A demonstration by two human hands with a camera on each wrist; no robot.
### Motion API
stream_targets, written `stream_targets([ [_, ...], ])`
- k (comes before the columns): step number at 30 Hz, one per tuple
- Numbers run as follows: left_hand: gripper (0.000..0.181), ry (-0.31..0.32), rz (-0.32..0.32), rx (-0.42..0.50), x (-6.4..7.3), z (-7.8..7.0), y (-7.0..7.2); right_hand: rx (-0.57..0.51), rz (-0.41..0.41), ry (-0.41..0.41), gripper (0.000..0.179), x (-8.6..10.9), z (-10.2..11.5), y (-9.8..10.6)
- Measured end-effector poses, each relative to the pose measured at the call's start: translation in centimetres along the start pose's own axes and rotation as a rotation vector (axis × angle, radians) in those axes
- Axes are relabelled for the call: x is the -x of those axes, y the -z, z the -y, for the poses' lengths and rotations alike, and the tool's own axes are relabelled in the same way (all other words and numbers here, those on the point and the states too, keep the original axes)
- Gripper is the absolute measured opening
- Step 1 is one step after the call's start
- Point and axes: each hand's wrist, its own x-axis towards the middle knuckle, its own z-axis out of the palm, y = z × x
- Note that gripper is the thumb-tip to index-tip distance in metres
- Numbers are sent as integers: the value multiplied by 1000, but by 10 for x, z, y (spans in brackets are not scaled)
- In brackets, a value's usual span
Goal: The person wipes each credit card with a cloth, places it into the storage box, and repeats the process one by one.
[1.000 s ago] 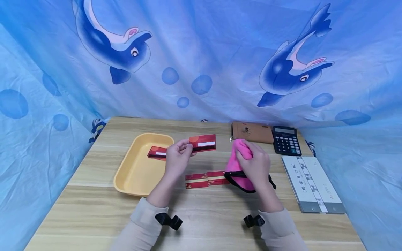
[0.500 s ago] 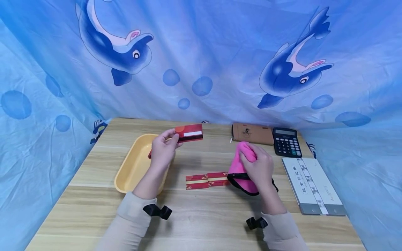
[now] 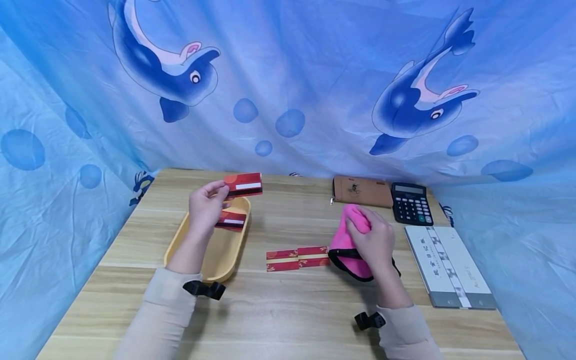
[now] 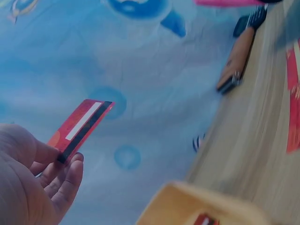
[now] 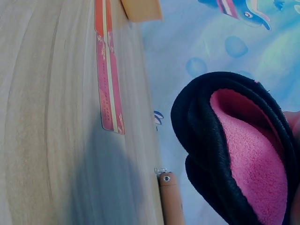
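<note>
A red card (image 3: pixel 244 185) with a white strip and a black magnetic stripe is pinched between the thumb and fingers of my left hand (image 3: pixel 205 209). The hand is raised over the yellow tray (image 3: pixel 223 260), where another red card (image 3: pixel 231 220) lies. In the left wrist view the held card (image 4: pixel 82 129) points up and away from the fingertips. My right hand (image 3: pixel 374 239) grips a bunched pink cloth (image 3: pixel 345 235) with black edging. Just left of the cloth, two red cards (image 3: pixel 282 260) with cream bands lie end to end on the table.
At the back right are a brown wallet (image 3: pixel 362 191) and a black calculator (image 3: pixel 411 203). A white and grey book (image 3: pixel 448 266) lies on the right side of the wooden table (image 3: pixel 288 320). Behind the table hangs a blue dolphin curtain (image 3: pixel 288 75).
My left hand has carried the pinched card leftward and slightly up, over the tray. The right hand with the cloth has shifted slightly right.
</note>
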Motion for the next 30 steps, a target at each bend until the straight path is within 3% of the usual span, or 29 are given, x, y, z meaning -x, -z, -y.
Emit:
stream_targets([
  [6,36,76,13,36,-15,17,22,0,5,-10,41,2,-2,-1],
  [14,41,117,109,-74,-23,41,45,9,9,-29,42,3,-4,-2],
  [30,38,147,240,-338,-31,80,52,2,24,-26,41,4,-2,-3],
])
